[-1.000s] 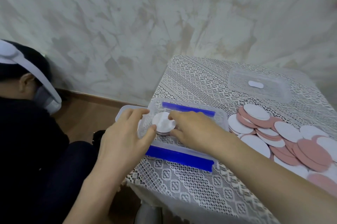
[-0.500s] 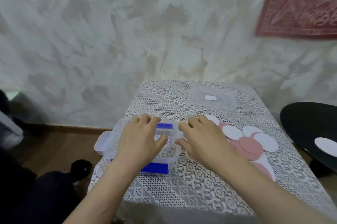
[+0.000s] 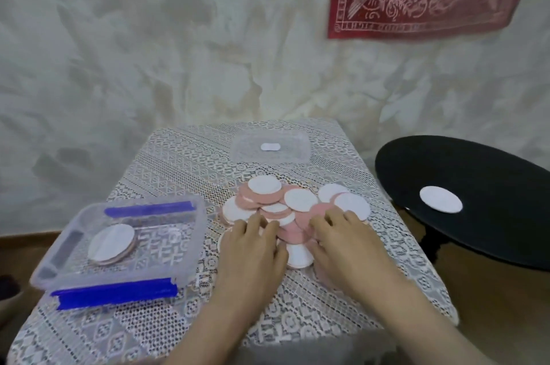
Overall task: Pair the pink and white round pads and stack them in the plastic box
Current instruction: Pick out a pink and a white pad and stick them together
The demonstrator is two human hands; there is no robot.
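Both hands lie palm down on the heap of pink and white round pads (image 3: 299,201) on the lace tablecloth (image 3: 178,162). The left hand (image 3: 253,248) has its fingers loosely spread and laid on the pads, and the right hand (image 3: 345,242), just beside it, rests the same way, its fingertips on a pink pad. Neither grips anything. Left of the left hand stands the clear plastic box (image 3: 198,230) with blue latches (image 3: 116,294), and one white-over-pink pair (image 3: 111,242) lies flat inside. Beyond the fingertips lies a clear lid (image 3: 293,156). Well right of the right hand, a single white pad (image 3: 441,199) sits on a black round stool (image 3: 476,216).
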